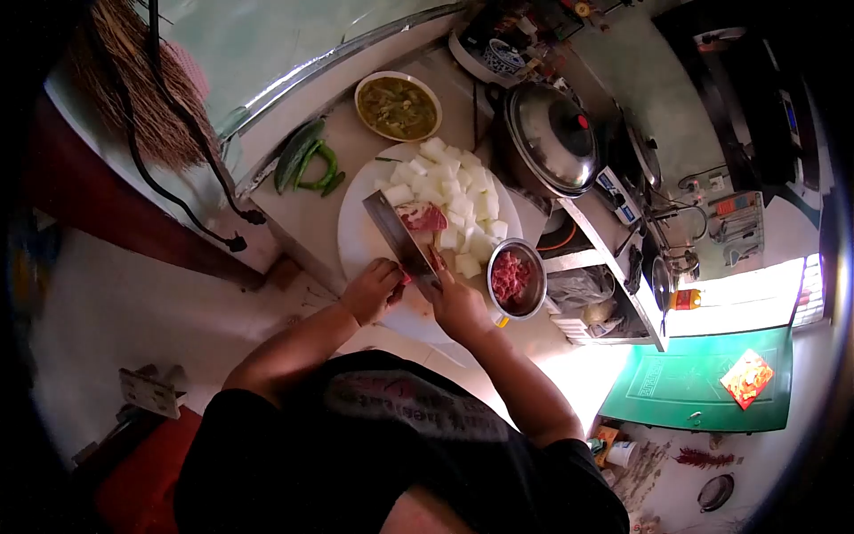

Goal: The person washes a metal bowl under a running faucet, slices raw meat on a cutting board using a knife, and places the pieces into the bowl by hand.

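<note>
My right hand (458,303) is closed round the handle of a cleaver (391,233), whose broad blade points up and left over the round white cutting board (354,233). Close to the blade's left side, my left hand (375,289) is closed with its fingers curled, and a small bit of red meat (406,278) shows at the fingertips. Just beyond the blade lies a larger piece of raw meat (422,216). White vegetable chunks (458,191) are heaped on the board's far right part. A metal bowl of cut red meat (511,276) stands at the board's right edge.
A bowl of cooked vegetables (398,105) stands behind the board. Green peppers (322,169) and a dark green cucumber-like vegetable (296,156) lie at the back left. A lidded pot (551,138) sits to the right. Black cables (169,178) hang at the left, and a green door (703,383) is at the right.
</note>
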Demonstrator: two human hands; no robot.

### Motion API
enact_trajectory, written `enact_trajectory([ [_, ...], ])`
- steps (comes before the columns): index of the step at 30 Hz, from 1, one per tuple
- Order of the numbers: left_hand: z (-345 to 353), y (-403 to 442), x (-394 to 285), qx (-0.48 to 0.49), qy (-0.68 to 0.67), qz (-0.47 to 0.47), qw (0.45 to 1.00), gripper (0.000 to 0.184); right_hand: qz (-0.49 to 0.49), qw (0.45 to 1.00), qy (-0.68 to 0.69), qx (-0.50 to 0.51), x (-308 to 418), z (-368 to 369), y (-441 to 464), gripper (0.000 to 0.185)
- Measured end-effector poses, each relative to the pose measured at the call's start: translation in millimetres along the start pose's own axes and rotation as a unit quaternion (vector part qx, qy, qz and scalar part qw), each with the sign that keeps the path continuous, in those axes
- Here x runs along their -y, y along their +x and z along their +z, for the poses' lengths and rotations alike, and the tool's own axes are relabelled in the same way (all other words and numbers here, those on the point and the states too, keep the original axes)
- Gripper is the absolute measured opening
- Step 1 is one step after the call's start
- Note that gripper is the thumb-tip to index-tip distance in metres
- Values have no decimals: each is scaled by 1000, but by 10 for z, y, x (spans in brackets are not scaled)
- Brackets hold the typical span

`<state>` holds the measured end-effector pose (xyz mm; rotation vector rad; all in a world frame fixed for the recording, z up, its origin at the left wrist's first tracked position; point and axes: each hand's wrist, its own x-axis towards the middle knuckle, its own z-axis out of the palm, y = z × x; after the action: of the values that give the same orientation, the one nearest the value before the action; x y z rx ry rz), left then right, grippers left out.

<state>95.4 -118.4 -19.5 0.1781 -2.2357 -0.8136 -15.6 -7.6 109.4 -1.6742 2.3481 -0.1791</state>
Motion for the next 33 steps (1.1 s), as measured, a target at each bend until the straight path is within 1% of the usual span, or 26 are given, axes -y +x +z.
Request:
enact_trajectory([
  [1, 5, -5, -2, 1, -2, -1, 1000, 30, -22, 1000, -12, 5, 27, -43, -47, 23],
  [2, 8, -4, -3, -8, -7, -1, 1000, 29, -19, 1000, -12, 6, 16, -6, -59, 23],
  [4, 19, -1, -10, -17, -14, -2, 1000, 28, 17, 995, -70, 72, -6, 71, -52, 22],
  [5, 24, 2, -10, -25, -6, 2, 1000, 27, 17, 995, -70, 74, -13, 64, -38, 22],
  [7, 16, -12, 0, -29, 2, 1, 1000, 26, 94, 982, -25, 159, 32, -1, 42, 29],
  [8, 12, -9, 10, -23, -1, 1, 1000, 26, 94, 982, -24, 161, 43, 8, 100, 29],
  [10, 17, 0, -26, -17, -9, -2, 1000, 26, 72, 988, 37, 132, 88, 44, 197, 27],
  [11, 0, 9, -43, -7, -7, -13, 1000, 26, 72, 988, 36, 132, 108, 95, 239, 27],
  [14, -40, 1, -60, -3, 1, -23, 1000, 26, 71, 990, 5, 120, 70, 327, 317, 29],
  [16, -59, 2, -66, -12, 2, -16, 1000, 26, 24, 997, -43, 59, -3, 328, 295, 21],
  [17, -63, -10, -74, -6, 6, -21, 1000, 27, 22, 997, -46, 55, -38, 305, 251, 21],
  [19, -45, -18, -64, -4, 10, -31, 999, 27, 69, 997, 25, 38, 37, 119, 122, 22],
  [20, -19, -31, -48, -15, 12, -27, 999, 27, 68, 997, 24, 40, 88, 21, 72, 22],
  [22, 18, -48, -18, -25, 12, -23, 999, 27, 47, 994, -2, 94, 169, -120, -2, 30],
  [23, 30, -56, -4, -25, 10, -18, 999, 26, 49, 994, -2, 95, 145, -84, -8, 30],
  [25, 35, -52, 5, -25, 9, -15, 1000, 26, 68, 989, 4, 129, 103, -12, 12, 32],
  [28, 16, -68, 16, -19, 0, -18, 1000, 26, 72, 987, -6, 142, 189, -56, 66, 33],
  [30, 32, -59, -3, -37, 9, -10, 999, 27, 71, 987, -3, 143, 149, 107, 248, 32],
  [32, 31, -60, -19, -25, 1, -20, 999, 26, 69, 988, -2, 141, 113, 228, 312, 32],
  [33, 2, -53, -9, -14, -4, -29, 999, 25, 51, 993, -10, 108, 118, 262, 333, 28],
])
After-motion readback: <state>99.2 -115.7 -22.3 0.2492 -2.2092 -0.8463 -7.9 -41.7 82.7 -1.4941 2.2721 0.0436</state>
